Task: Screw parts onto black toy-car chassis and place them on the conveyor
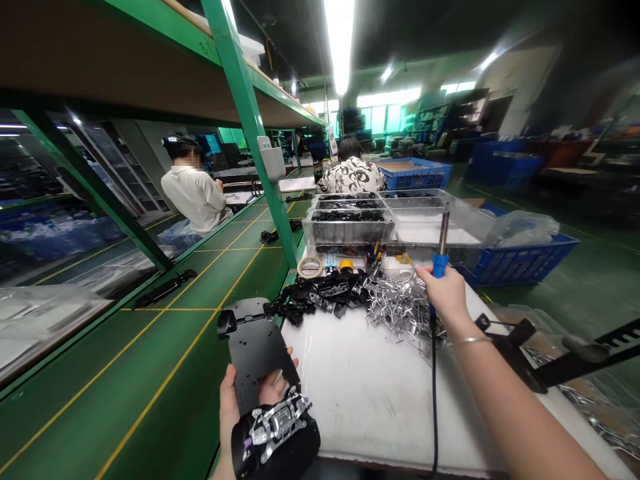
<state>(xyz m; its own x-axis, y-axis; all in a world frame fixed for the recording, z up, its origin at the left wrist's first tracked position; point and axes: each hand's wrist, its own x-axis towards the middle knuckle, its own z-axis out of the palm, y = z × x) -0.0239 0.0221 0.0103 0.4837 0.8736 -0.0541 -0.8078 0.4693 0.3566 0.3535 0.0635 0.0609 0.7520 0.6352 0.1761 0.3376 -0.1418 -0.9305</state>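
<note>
My left hand (229, 403) is wrapped round a long black plastic chassis (257, 357), tilted at the left edge of the white worktop (363, 393). A silver frame-like part (280, 423) sits on the chassis's near end. Above the right side of the worktop, my right hand (449, 297) is closed on the blue handle of a soldering iron (441, 262). Its metal barrel points up, and a black cord hangs down from the handle. Below and left of this hand lies a heap of small silver parts (400, 307), with a pile of black plastic parts (325, 293) beside it.
A green conveyor belt (165, 353) runs along the left, carrying black parts. Clear plastic bins (350, 230) stand behind the piles, with a tape roll (310, 267) in front. A green post (255, 127) rises beside the worktop. Two people sit farther along the line.
</note>
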